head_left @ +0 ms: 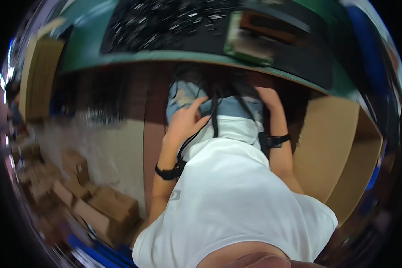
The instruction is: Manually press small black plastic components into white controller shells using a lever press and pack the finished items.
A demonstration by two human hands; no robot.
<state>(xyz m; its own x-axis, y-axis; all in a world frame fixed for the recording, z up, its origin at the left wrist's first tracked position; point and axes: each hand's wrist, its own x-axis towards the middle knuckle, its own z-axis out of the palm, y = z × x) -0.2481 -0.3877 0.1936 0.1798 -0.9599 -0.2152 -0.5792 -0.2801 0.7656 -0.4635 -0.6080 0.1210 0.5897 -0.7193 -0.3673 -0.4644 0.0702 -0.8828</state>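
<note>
Above my lap, my left hand point(186, 121) has its thumb and forefinger apart, with nothing seen in it. Its fingertips are beside black cords point(215, 117) that run down over my white shirt point(223, 178) and light blue jeans point(185, 93). My right hand point(269, 97) hangs at the outer side of my right thigh, close to the table edge. Its fingers are smeared and partly lost in shadow, so I cannot tell what they hold, if anything. A black strap point(170, 172) is around my left wrist, and another strap point(276, 140) is around the right one.
A green table point(165, 56) spans the far side. Many small shiny dark pieces point(165, 24) lie on its black mat point(210, 42), beside a green tray point(231, 42) and a brown block-like object point(272, 27). An open cardboard box point(330, 143) stands at my right; several cartons point(114, 205) lie at left.
</note>
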